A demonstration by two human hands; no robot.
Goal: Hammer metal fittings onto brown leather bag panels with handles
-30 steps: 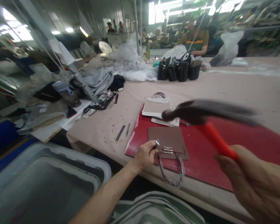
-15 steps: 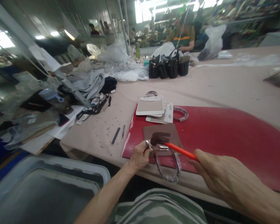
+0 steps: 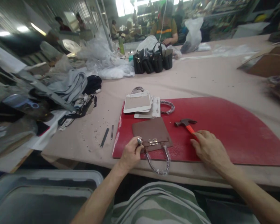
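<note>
In the head view my left hand point(image 3: 132, 152) is closed at the lower left corner of a brown bag panel point(image 3: 149, 128), pinching a small shiny metal piece point(image 3: 139, 141) whose kind I cannot make out. Two metal clasp plates sit near the panel's lower edge. From that edge a plastic-wrapped handle point(image 3: 159, 171) loops past the table's front. My right hand point(image 3: 208, 146) grips the red handle of a claw hammer point(image 3: 185, 122). The hammer's dark head is over the red mat point(image 3: 214, 124), to the right of the panel; whether it touches the mat I cannot tell.
Behind the panel lies a stack of pale panels point(image 3: 137, 103) with wrapped handles. Two thin metal tools point(image 3: 105, 137) and scattered bits lie left. Black bags point(image 3: 152, 61) stand farther back, near a seated person point(image 3: 164, 29). A grey bin point(image 3: 84, 175) is below left.
My right hand has moved the hammer away from the panel and my left hand, out to the right. The clasp plates are now uncovered. The whole view has shifted somewhat right.
</note>
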